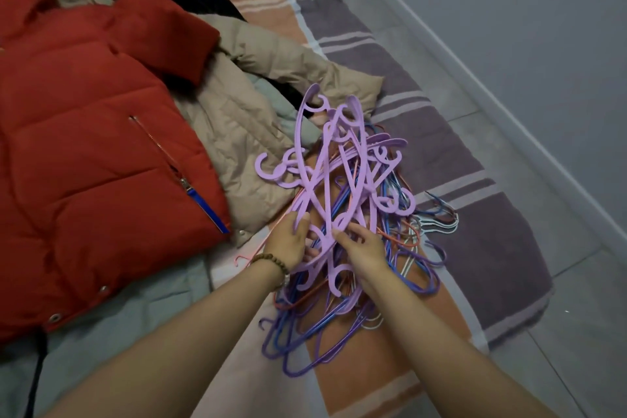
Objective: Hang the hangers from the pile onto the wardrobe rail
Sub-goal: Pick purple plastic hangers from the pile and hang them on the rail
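Note:
A tangled pile of hangers (342,302) lies on the striped bed cover: thin blue, purple, red and white wire ones underneath, several flat lilac plastic hangers (339,159) on top. My left hand (291,241), with a bead bracelet at the wrist, grips the near end of the lilac bunch, thumb over one bar. My right hand (364,249) lies against the same bunch just to the right, fingers curled around lilac bars. The lilac hangers tilt up and away from me. No wardrobe rail is in view.
A red puffer jacket (91,146) covers the left of the bed, with a beige jacket (244,119) and dark clothes behind it. The striped cover (458,153) ends at the bed's right edge, beside a grey tiled floor (559,316) and wall.

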Motion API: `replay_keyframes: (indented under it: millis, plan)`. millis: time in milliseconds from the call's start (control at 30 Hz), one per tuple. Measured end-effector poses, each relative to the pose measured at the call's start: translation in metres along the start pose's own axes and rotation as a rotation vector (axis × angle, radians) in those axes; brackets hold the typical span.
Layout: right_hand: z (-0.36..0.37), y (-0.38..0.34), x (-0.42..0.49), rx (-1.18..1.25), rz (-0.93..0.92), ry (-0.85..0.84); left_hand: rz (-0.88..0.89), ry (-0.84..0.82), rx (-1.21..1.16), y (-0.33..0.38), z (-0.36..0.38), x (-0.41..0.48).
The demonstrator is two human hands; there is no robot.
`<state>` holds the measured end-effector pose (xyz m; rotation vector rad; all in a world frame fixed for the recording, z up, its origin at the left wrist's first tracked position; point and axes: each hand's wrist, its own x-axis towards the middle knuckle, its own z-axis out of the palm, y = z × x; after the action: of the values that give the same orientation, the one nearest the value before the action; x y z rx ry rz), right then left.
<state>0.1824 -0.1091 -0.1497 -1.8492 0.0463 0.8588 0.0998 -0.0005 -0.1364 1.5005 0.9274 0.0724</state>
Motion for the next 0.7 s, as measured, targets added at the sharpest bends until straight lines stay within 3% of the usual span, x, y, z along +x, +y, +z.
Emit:
replay_keyframes:
  millis: [167,467,600,700]
  plan:
    - [-0.011,-0.015,-0.021,0.142,0.022,-0.059,0.058,0.039,-0.095,0.022,0.001,-0.023]
    - [-0.066,-0.113,-0.118,0.507,-0.178,-0.198,0.209,-0.161,-0.220,0.131,-0.016,-0.085]
    - [-0.099,-0.178,-0.189,0.703,-0.274,-0.242,0.347,-0.298,-0.144,0.204,-0.024,-0.122]
    - [-0.123,-0.227,-0.253,0.643,-0.416,-0.208,0.491,-0.385,-0.004,0.266,-0.027,-0.157]
